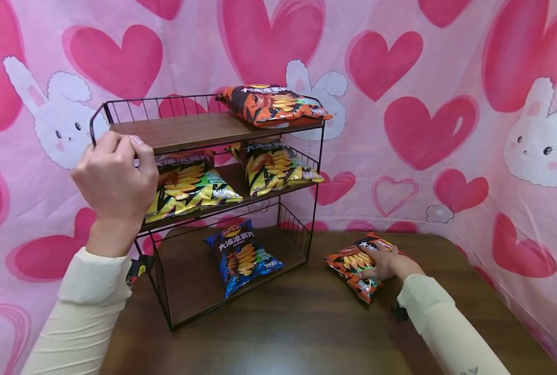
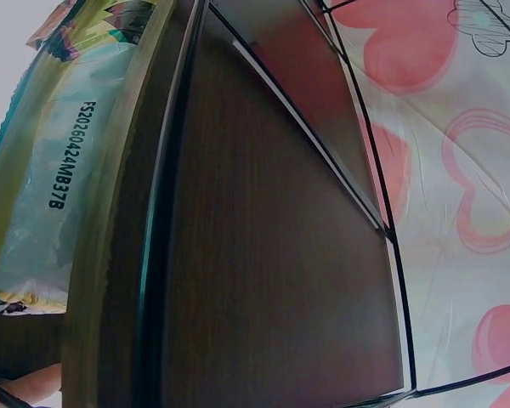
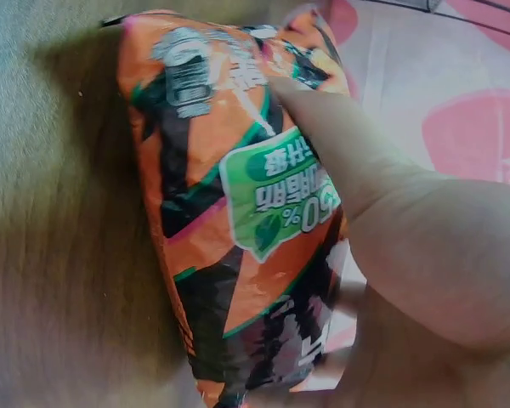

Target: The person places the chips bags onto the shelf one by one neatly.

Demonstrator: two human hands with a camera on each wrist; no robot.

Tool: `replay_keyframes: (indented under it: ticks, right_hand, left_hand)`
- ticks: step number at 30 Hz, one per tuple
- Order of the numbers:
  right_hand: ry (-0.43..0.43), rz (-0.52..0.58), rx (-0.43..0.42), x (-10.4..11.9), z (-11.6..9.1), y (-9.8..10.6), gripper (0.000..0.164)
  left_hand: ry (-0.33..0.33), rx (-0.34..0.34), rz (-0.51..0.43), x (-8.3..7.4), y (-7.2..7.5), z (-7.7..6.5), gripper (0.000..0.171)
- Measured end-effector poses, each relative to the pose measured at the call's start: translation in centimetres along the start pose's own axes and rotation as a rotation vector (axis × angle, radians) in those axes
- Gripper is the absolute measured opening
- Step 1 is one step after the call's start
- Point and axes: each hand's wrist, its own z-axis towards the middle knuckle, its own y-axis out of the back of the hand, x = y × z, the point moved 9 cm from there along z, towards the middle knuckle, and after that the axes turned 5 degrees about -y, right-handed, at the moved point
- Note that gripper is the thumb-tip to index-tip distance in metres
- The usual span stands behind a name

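Note:
At the front left corner of a three-tier rack (image 1: 203,130), my left hand (image 1: 119,174) grips the top shelf's edge with curled fingers. To the right of the rack, my right hand (image 1: 382,263) holds an orange bag of chips (image 1: 353,258) low over the table. In the right wrist view the thumb (image 3: 340,136) lies across the front of that bag (image 3: 229,212), and the other fingers are largely hidden behind it. Another orange bag of chips (image 1: 276,107) lies at the top shelf's right end.
Two yellow bags of chips, a left one (image 1: 189,185) and a right one (image 1: 278,166), lie on the middle shelf. A blue bag (image 1: 245,260) rests on the bottom shelf. Pink heart-patterned cloth (image 1: 381,140) hangs behind the brown table (image 1: 283,333).

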Motion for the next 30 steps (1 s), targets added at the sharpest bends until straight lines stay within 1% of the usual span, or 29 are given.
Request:
replay_keyframes:
  ticks: [3,5,8,10,12,14,16,20,25,28,30]
  right_hand:
    - [0.057,-0.009,-0.008,0.4,-0.1,0.4,0.091]
    - [0.079,0.021,-0.006,0.4,-0.1,0.4,0.089]
    - [0.089,0.087,-0.003,0.4,-0.1,0.2,0.087]
    - [0.111,0.111,-0.018,0.4,0.1,0.2,0.085]
    - [0.123,0.139,-0.025,0.2,0.3,-0.1,0.086]
    - [0.144,0.142,-0.034,0.1,0.6,-0.3,0.087]
    - [0.158,0.148,-0.026,0.2,0.6,-0.5,0.088]
    - [0.157,0.155,0.002,0.6,0.3,-0.5,0.089]
    - [0.117,0.135,0.027,1.0,-0.2,-0.4,0.095]
    - [0.113,0.129,0.011,1.2,-0.6,-0.2,0.096]
    - [0.116,0.139,-0.029,1.4,-0.9,0.4,0.093]
  left_hand:
    - [0.0,-0.001,0.0,0.0,0.0,0.0,0.052]
    - [-0.001,0.0,0.001,0.1,0.0,0.0,0.053]
    - [0.0,0.003,0.001,0.1,0.0,-0.1,0.052]
    - [0.0,0.006,0.001,0.2,0.0,-0.1,0.052]
    - [0.001,0.005,0.0,0.2,0.0,-0.1,0.052]
    - [-0.001,-0.001,0.0,0.1,0.1,0.0,0.051]
    - [-0.002,-0.005,-0.003,0.1,0.1,0.0,0.05]
    - [-0.001,-0.006,-0.003,0.0,0.1,0.0,0.049]
    - [-0.002,-0.008,0.001,0.0,0.1,0.0,0.051]
    - [-0.003,-0.009,0.003,0.0,0.1,0.0,0.053]
    - [-0.004,-0.008,0.005,0.0,0.1,0.0,0.054]
